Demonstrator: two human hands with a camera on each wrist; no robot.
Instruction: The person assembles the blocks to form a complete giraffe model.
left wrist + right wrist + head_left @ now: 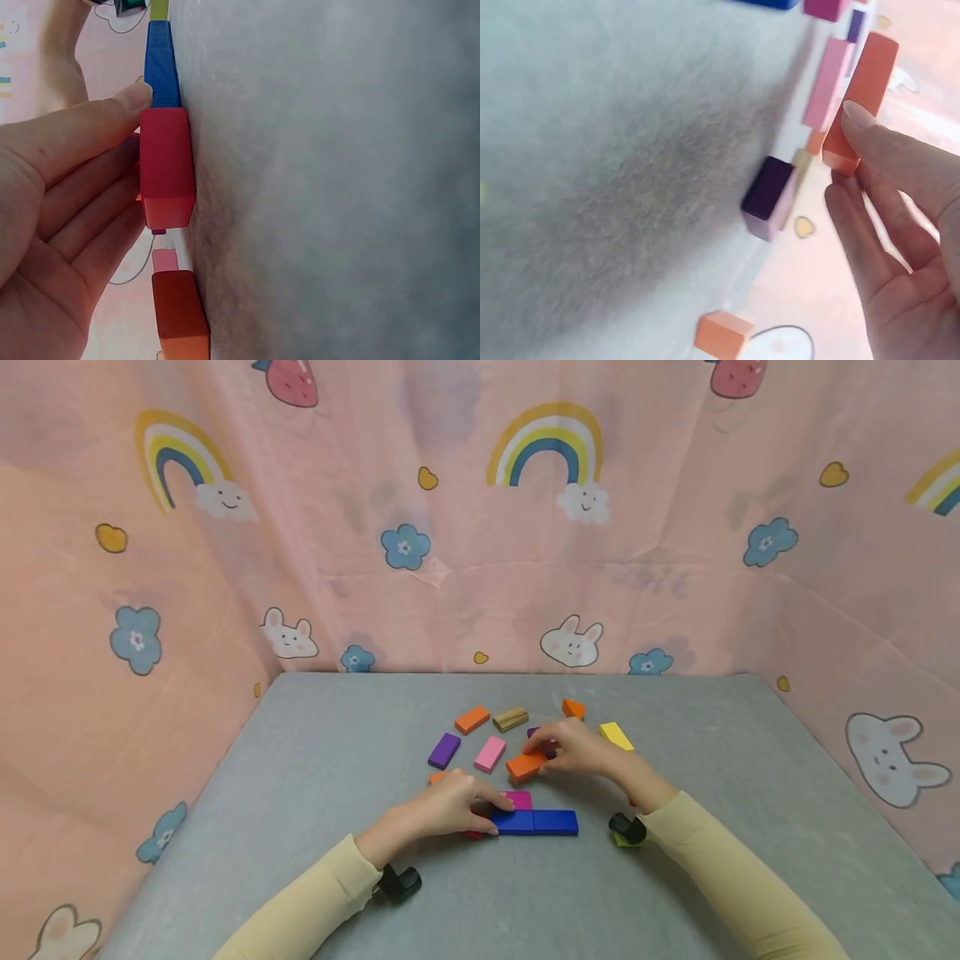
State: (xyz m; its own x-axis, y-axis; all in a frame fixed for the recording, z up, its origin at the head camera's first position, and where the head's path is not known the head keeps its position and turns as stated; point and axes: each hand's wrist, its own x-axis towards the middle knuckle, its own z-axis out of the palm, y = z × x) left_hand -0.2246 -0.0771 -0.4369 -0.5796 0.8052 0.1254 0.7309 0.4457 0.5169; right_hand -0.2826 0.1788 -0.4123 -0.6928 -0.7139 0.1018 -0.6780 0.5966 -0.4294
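Two blue blocks (pixel 556 822) lie end to end on the table, with a magenta block (pixel 519 797) behind the left one. My left hand (pixel 450 806) pinches the left blue block (pixel 513 824), its thumb at the near edge and fingertips over the top. Partly covered by that hand, a red block (pixel 166 161) sits at the row's left end. Between thumb and fingers my right hand (pixel 573 749) grips an orange block (pixel 866 90), held above the table. Behind that hand is a dark purple block (pixel 769 187), partly hidden in the head view.
Farther back lie a pink block (pixel 491 754), a purple block (pixel 444 751), another orange block (pixel 472 720), a wood-grain block (pixel 511 719), an orange triangular block (pixel 573 708) and a yellow block (pixel 617 736). A yellow-green block (pixel 627 842) shows under the right wrist camera (pixel 627 827).
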